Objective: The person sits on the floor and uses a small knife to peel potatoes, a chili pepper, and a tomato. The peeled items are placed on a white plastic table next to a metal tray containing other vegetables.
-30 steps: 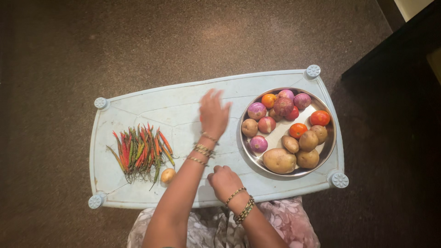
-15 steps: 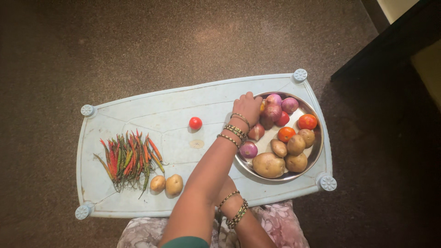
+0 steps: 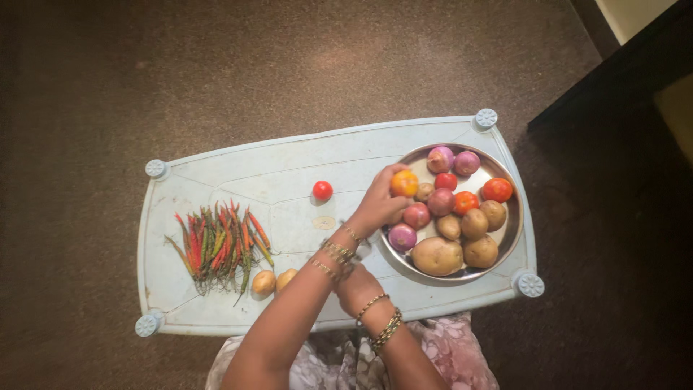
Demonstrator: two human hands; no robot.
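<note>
head view: only one camera, looking straight down.
left hand: right of frame centre, reaching over the rim of the steel plate; fingers curled around an orange-yellow tomato at the plate's left edge, pinching it from the side and top.
right hand: lower centre, tucked under the left forearm at the near edge of the counter; can't tell if it is spread or closed.
tomato handling: judged light, smooth skin, a bit slippery, bruises if squeezed; take it round the widest part with fingertips, gentle pressure.
plate contents: red onions, potatoes, more red tomatoes, piled touching one another; pulling one out may roll its neighbours.
loose on counter: one small red tomato at centre, well apart from the plate.
left of frame: bundle of red and green chillies; two small potatoes just beside its lower right end.
</note>
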